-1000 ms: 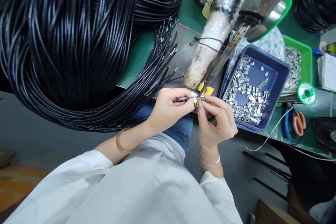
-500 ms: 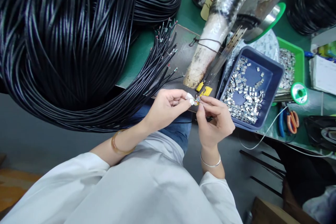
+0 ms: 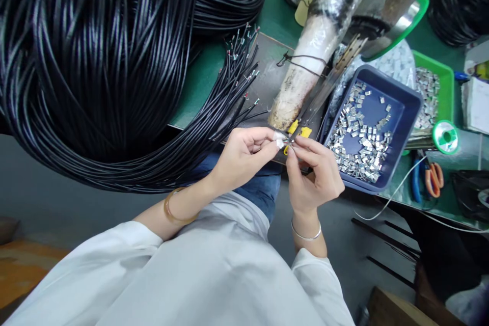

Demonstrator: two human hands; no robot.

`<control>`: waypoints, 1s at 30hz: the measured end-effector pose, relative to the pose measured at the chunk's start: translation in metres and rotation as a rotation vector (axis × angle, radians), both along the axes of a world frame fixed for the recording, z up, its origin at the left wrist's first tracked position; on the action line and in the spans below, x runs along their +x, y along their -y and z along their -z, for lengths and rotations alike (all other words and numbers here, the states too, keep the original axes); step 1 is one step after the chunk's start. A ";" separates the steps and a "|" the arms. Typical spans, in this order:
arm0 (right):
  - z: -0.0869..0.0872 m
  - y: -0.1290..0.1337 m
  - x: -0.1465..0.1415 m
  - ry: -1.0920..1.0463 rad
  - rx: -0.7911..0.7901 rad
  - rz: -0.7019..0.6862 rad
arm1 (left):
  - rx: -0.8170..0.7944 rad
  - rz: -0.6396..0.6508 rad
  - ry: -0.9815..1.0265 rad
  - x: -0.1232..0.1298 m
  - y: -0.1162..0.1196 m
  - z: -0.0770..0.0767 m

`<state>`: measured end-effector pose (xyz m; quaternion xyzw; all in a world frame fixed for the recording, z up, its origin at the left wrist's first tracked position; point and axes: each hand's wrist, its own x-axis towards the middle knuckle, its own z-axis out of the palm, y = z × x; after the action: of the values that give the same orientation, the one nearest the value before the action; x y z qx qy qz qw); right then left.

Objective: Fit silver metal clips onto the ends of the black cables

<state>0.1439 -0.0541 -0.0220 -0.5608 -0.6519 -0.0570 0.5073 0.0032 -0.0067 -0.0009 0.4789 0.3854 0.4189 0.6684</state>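
My left hand (image 3: 242, 160) is closed in a pinch, with white wrapping on its thumb and index fingertips. Thin wire ends (image 3: 287, 140) stick out from between those fingertips. Facing it, my right hand (image 3: 319, 175) pinches thumb against fingers close to the wire ends; whatever lies in that pinch is too small to make out. Just beyond the fingertips are yellow pieces (image 3: 305, 132) at the foot of a dark metal tool. Left of the hands lie many black cables (image 3: 217, 107) with stripped, coloured ends (image 3: 244, 43).
A blue tray (image 3: 414, 99) of small metal clips (image 3: 367, 145) stands right of my hands, before a green tray (image 3: 446, 86). Orange-and-blue pliers (image 3: 433, 179) lie farther right. A wrapped white tube (image 3: 296, 81) slants over the table. Large black cable coils (image 3: 95, 61) fill the left.
The view has shifted slightly, so the trays and tube appear a little farther right. Both hands stay pinched together; the right fingertips shift slightly at the wire ends.
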 end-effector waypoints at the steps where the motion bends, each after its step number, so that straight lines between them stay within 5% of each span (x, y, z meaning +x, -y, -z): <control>1: -0.001 0.000 -0.001 0.006 0.013 0.005 | 0.016 -0.003 -0.006 0.000 0.001 0.001; 11: 0.004 0.005 0.004 0.106 0.023 -0.034 | 0.049 0.087 -0.065 -0.006 0.000 0.011; 15: -0.005 0.006 0.008 -0.008 -0.104 -0.081 | 0.099 0.147 -0.074 -0.006 0.006 0.008; 20: -0.009 0.007 0.007 -0.256 -0.183 -0.143 | 0.204 0.048 -0.172 -0.009 0.015 0.009; 25: 0.002 0.014 0.009 -0.211 -0.101 -0.174 | -0.157 0.361 0.077 -0.018 0.014 0.011; 30: -0.001 0.028 0.017 0.059 -0.060 -0.024 | -0.294 0.363 0.204 -0.022 0.012 0.012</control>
<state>0.1610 -0.0820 -0.0207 -0.5659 -0.6748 -0.0479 0.4713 -0.0189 -0.0189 -0.0133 0.3931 0.2805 0.2779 0.8304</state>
